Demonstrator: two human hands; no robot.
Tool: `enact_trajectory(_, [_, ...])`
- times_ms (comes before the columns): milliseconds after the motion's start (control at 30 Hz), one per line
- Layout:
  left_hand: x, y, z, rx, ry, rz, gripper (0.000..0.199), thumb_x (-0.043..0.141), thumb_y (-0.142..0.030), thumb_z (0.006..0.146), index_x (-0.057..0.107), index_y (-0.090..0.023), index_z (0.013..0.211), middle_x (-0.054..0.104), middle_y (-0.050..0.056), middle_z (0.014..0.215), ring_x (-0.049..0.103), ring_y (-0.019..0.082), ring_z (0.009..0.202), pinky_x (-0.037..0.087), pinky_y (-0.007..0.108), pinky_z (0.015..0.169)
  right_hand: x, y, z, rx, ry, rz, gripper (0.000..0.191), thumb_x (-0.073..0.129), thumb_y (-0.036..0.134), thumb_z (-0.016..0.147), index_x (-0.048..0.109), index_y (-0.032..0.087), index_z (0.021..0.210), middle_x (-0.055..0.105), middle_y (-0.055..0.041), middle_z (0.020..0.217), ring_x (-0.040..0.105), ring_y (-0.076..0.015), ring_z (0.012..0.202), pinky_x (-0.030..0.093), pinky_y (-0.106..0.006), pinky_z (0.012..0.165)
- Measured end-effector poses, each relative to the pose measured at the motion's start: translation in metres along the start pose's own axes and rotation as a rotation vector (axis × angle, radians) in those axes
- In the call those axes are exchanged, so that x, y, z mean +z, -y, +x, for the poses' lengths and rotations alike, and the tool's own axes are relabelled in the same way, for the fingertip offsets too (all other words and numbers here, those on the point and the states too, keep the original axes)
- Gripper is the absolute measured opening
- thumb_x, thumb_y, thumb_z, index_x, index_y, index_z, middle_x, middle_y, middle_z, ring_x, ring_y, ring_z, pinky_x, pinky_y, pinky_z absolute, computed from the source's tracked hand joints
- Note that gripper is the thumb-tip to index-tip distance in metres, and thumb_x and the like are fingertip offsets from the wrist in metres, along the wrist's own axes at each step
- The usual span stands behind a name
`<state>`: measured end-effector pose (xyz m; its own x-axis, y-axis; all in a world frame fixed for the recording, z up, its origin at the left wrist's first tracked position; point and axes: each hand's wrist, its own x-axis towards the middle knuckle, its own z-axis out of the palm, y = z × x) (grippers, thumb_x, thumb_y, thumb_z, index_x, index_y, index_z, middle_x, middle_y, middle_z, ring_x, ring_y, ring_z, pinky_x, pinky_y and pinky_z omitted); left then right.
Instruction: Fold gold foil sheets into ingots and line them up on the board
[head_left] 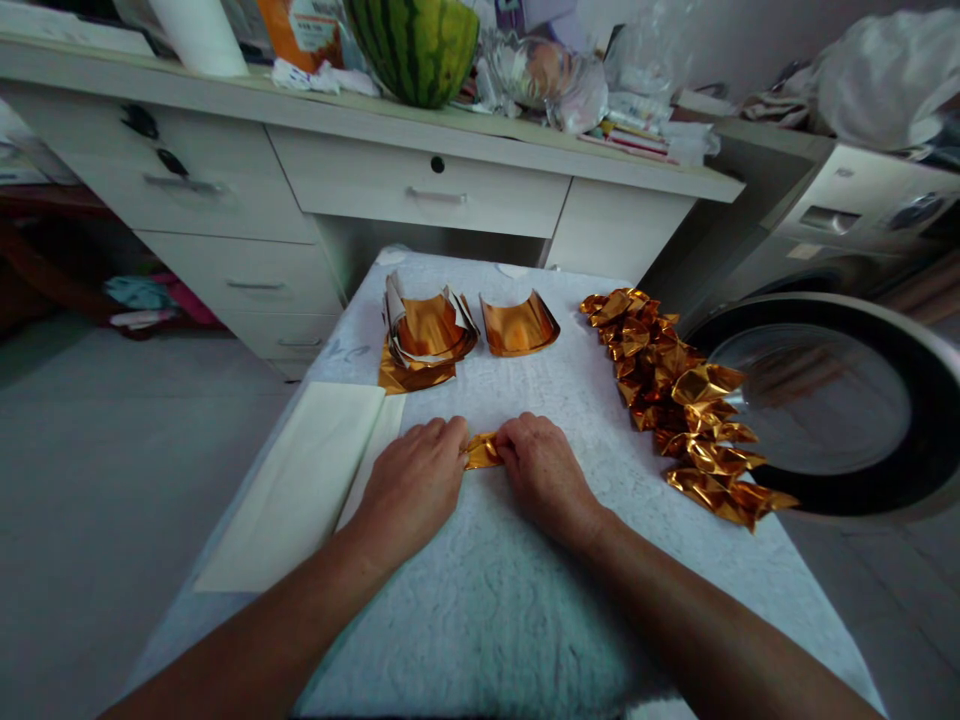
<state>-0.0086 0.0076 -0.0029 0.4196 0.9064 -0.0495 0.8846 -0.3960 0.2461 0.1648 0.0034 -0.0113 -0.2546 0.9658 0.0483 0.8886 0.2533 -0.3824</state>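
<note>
Between my two hands is a small folded piece of gold foil paper, low over the cloth-covered table. My left hand is closed on its left end, and my right hand pinches the right end. The fingertips hide both ends of the piece. Beyond my hands lie a stack of curled gold foil sheets and a single curled sheet beside it. A long row of folded gold foil pieces runs along the table's right side.
White paper sheets lie at the table's left edge, under my left forearm. Behind stands a white drawer desk with a cut watermelon and clutter on top. A washing machine's open round door borders the table's right.
</note>
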Motion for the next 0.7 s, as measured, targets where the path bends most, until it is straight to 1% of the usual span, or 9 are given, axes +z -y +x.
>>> enact_trajectory(67, [0.001,0.002,0.000,0.037,0.002,-0.032,0.019,0.041,-0.012,0.092,0.056,-0.020,0.102,0.061,0.005,0.091,0.059,0.023,0.091,0.045,0.035,0.080,0.001,0.000,-0.001,0.002,-0.007,-0.016,0.019,0.046,0.014,0.094,0.064,0.017,0.089,0.062,-0.0053,0.087,0.053,-0.0183,0.082,0.037,-0.030,0.078])
enact_trajectory(133, [0.001,0.004,0.001,0.062,0.012,-0.054,0.022,0.041,-0.011,0.092,0.058,-0.021,0.102,0.060,0.005,0.090,0.059,0.022,0.090,0.044,0.034,0.080,0.001,0.001,-0.002,0.003,-0.011,-0.022,0.017,0.047,0.014,0.093,0.063,0.017,0.089,0.061,-0.0055,0.088,0.052,-0.0183,0.083,0.037,-0.030,0.080])
enact_trajectory(233, [0.002,0.006,0.001,0.067,0.007,-0.075,0.022,0.040,-0.010,0.091,0.059,-0.021,0.096,0.060,0.004,0.088,0.059,0.021,0.088,0.044,0.034,0.079,-0.001,0.004,-0.003,-0.004,-0.009,-0.016,0.010,0.053,0.022,0.091,0.061,0.017,0.088,0.061,-0.0060,0.089,0.052,-0.0189,0.084,0.038,-0.031,0.080])
enact_trajectory(267, [0.003,0.006,0.002,0.071,-0.002,-0.085,0.023,0.040,-0.009,0.091,0.059,-0.020,0.096,0.060,0.005,0.088,0.059,0.021,0.088,0.044,0.034,0.080,-0.002,0.006,-0.004,-0.002,-0.008,-0.021,0.010,0.055,0.025,0.091,0.060,0.017,0.088,0.060,-0.0062,0.090,0.052,-0.0193,0.085,0.038,-0.032,0.080])
enact_trajectory(367, [0.003,0.007,0.002,0.079,-0.019,-0.132,0.024,0.039,-0.008,0.089,0.060,-0.019,0.096,0.061,0.005,0.090,0.059,0.022,0.091,0.044,0.035,0.083,-0.004,0.009,-0.004,0.004,-0.005,-0.065,0.017,0.056,0.033,0.090,0.058,0.017,0.087,0.060,-0.0071,0.090,0.051,-0.0206,0.083,0.038,-0.033,0.078])
enact_trajectory(467, [0.001,0.009,0.003,0.077,-0.005,-0.195,0.023,0.042,-0.007,0.086,0.060,-0.019,0.093,0.060,0.005,0.090,0.059,0.021,0.092,0.045,0.034,0.084,-0.002,0.011,-0.003,0.010,-0.010,-0.126,0.023,0.055,0.040,0.091,0.058,0.017,0.087,0.060,-0.0081,0.089,0.051,-0.0220,0.083,0.039,-0.035,0.077])
enact_trajectory(533, [-0.002,0.010,0.004,0.084,0.014,-0.238,0.022,0.045,-0.008,0.084,0.061,-0.020,0.093,0.060,0.005,0.091,0.059,0.021,0.091,0.045,0.033,0.082,-0.001,0.012,-0.002,0.016,-0.014,-0.159,0.027,0.055,0.043,0.091,0.058,0.017,0.088,0.060,-0.0086,0.090,0.052,-0.0229,0.083,0.039,-0.036,0.077])
enact_trajectory(700, [-0.007,0.013,0.006,0.080,0.036,-0.315,0.013,0.051,-0.017,0.087,0.063,-0.020,0.091,0.060,0.003,0.089,0.059,0.019,0.086,0.045,0.030,0.076,0.001,0.015,-0.001,0.033,-0.014,-0.197,0.031,0.055,0.047,0.091,0.059,0.016,0.090,0.060,-0.0092,0.090,0.053,-0.0243,0.085,0.039,-0.037,0.077])
